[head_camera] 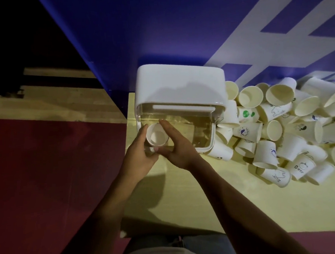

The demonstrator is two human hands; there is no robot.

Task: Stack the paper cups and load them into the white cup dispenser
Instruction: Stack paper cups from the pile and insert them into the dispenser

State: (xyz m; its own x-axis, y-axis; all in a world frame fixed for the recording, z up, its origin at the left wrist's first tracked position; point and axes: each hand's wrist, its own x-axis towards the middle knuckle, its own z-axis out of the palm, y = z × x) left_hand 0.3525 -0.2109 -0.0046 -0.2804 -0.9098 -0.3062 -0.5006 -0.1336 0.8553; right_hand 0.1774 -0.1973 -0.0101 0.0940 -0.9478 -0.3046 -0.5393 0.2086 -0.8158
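The white cup dispenser (pixel 179 83) stands at the table's far left, its clear front body (pixel 192 129) facing me. A paper cup stack (pixel 157 136), seen from the open mouth, stands in the dispenser's left front corner. My left hand (pixel 138 152) cups it from the left and my right hand (pixel 173 146) from the right, fingers fairly straight along its sides and thumbs meeting below it. How far the stack reaches down is hidden.
A big heap of loose paper cups (pixel 280 125), several with printed logos, lies right of the dispenser on the pale yellow table (pixel 226 198). A blue wall with white stripes (pixel 156 29) rises behind. The table's left edge drops to a red floor (pixel 57 172).
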